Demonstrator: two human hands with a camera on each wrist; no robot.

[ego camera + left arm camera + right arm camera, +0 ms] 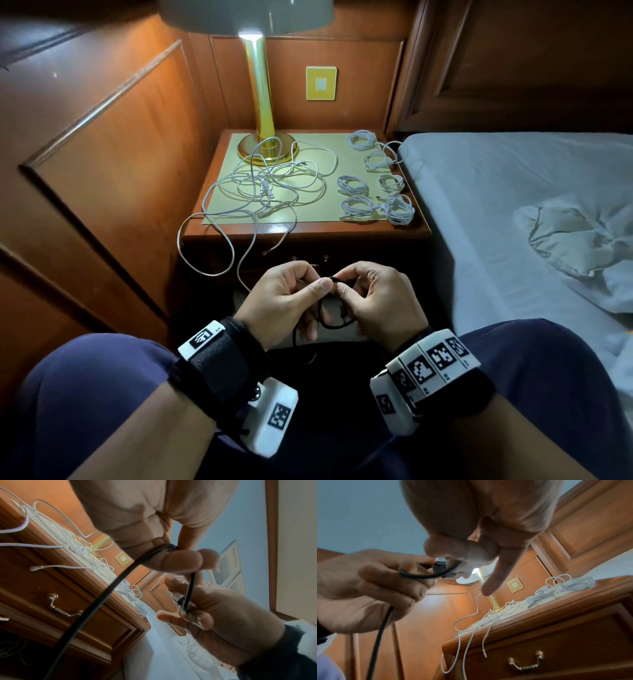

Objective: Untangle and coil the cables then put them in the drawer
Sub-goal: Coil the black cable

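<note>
Bedside: black cable (330, 310) hanging downward

A seated person's left hand (287, 298) and right hand (380, 301) are meeting above the lap, fingers curled and pinching, both wrists wearing marker-tagged bands, forearms angling inward.

The head view is dim, lit warmly by the lamp (255, 20) at upper centre, whose bulb glares; corners fall into shadow and edges bow. Both wrist views are brighter, with the near hands soft and blurred at top.
</note>
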